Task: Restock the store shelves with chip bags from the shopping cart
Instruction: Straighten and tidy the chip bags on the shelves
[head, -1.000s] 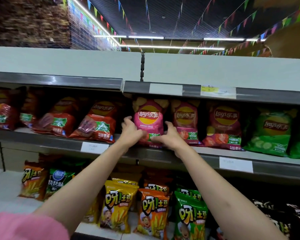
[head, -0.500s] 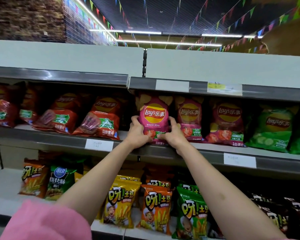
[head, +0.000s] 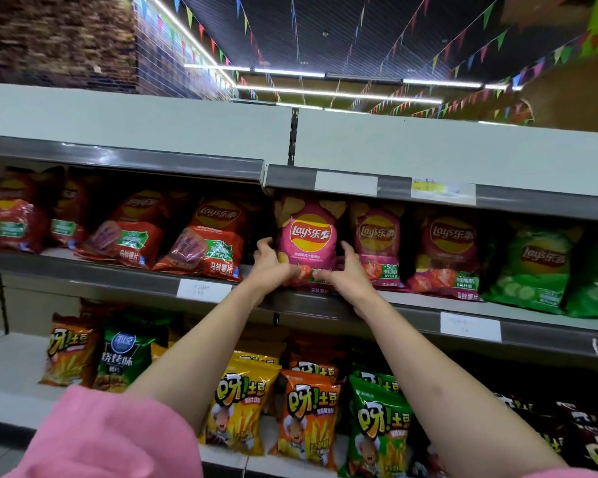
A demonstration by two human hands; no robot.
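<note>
Both hands [head: 308, 270] grip pink bag [head: 307, 238] (upright) | label: Lay's乐事 | middle shelf [head: 411, 313]

Coloured pennant flags [head: 477, 60] hang under the dark ceiling [head: 342, 32], and long strip lights [head: 339, 94] shine above the aisle.

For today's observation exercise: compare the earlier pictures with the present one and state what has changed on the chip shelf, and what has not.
The pink Lay's bag, earlier leaning low at the shelf edge, now stands upright. The left hand and right hand have shifted from its lower front to grip its two sides. The neighbouring pink bags, red bags and green bag stayed put.
</note>
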